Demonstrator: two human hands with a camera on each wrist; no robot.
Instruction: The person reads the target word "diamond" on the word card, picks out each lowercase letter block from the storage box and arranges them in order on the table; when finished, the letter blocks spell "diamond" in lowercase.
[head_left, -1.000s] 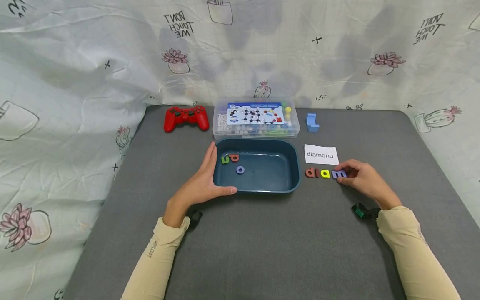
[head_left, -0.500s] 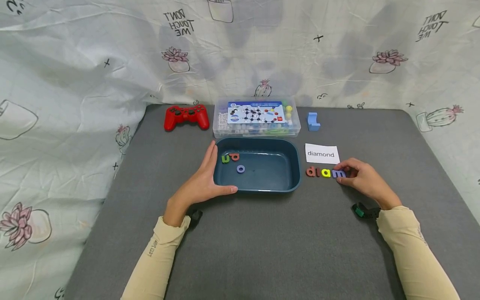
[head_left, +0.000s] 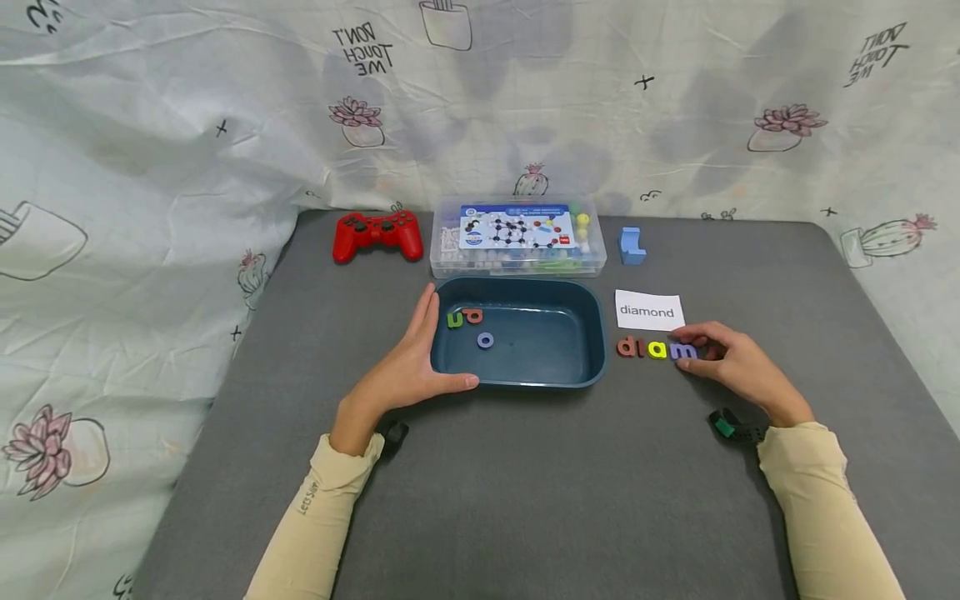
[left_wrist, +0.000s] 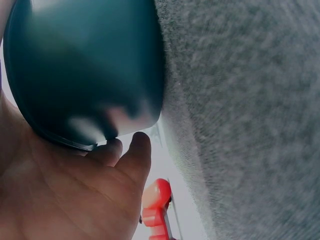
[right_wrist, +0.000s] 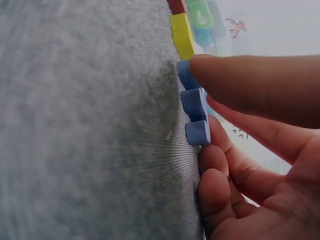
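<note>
In the head view, the left hand [head_left: 401, 371] spans the left end of a dark blue tray [head_left: 525, 386], straight thumb along its near wall and extended fingers at its left side. The tray holds a green letter [head_left: 454, 320], a reddish one [head_left: 473, 316] and a purple "o" [head_left: 485, 340]. The right hand [head_left: 738, 362] pinches a purple "m" [head_left: 683, 352] lying on the table; in the right wrist view, the thumb touches one end of that blue-looking letter [right_wrist: 194, 104]. Left of it stand a yellow "a" [head_left: 657, 350], a reddish "i" [head_left: 641, 348] and a reddish "d" [head_left: 626, 347].
A card reading "diamond" [head_left: 649, 311] lies above the letter row. Behind the tray is a clear plastic case [head_left: 517, 265], with a red game controller [head_left: 378, 236] to its left and a light blue block [head_left: 632, 247] to its right. Patterned cloth borders the grey table.
</note>
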